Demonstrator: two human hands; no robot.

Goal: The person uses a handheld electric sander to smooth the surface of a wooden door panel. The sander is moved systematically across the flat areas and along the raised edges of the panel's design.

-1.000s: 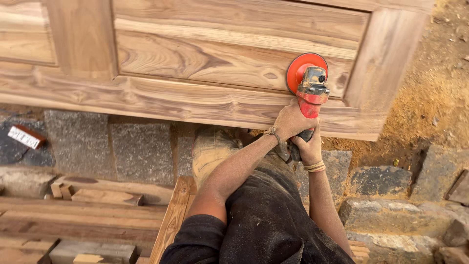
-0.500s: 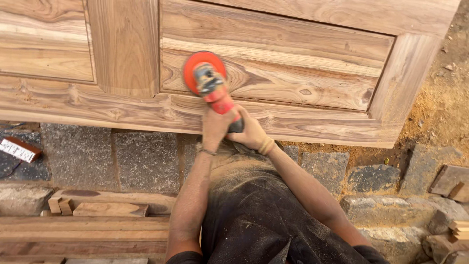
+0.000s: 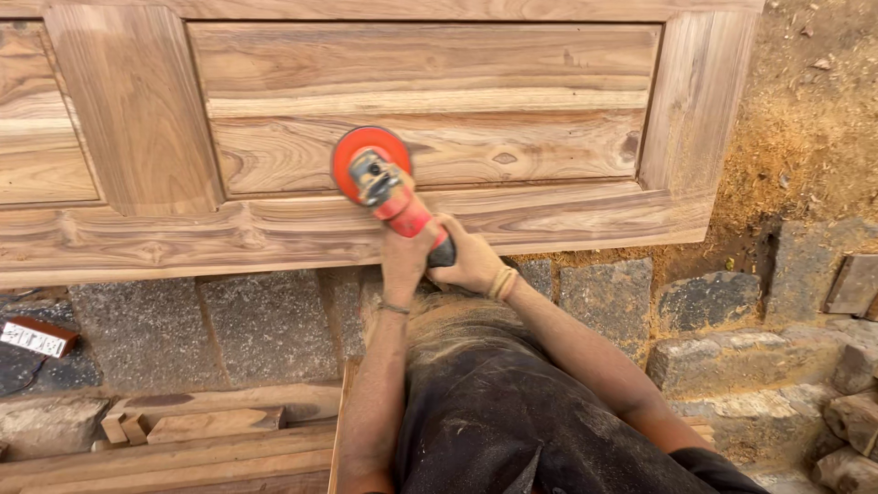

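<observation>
A red hand-held disc sander [image 3: 380, 183] rests with its round orange pad against the lower part of a large panelled wooden door [image 3: 430, 151] that lies on its side. My left hand [image 3: 407, 261] grips the red body of the sander just behind the head. My right hand [image 3: 471, 261] wraps the dark rear grip beside it, with yellow bangles on the wrist. The pad sits on the raised panel near the bottom rail. My dark, dusty trousers [image 3: 512, 412] fill the lower middle.
The door stands on grey stone blocks [image 3: 265, 329]. Wooden planks and offcuts [image 3: 192, 430] lie at lower left, with a small brown box [image 3: 37, 337] at the far left. Sawdust-covered earth [image 3: 805, 128] and more stones [image 3: 732, 302] lie to the right.
The sander has swept left along the lower panel from near the right stile towards the middle, both hands staying on it. The view has followed.
</observation>
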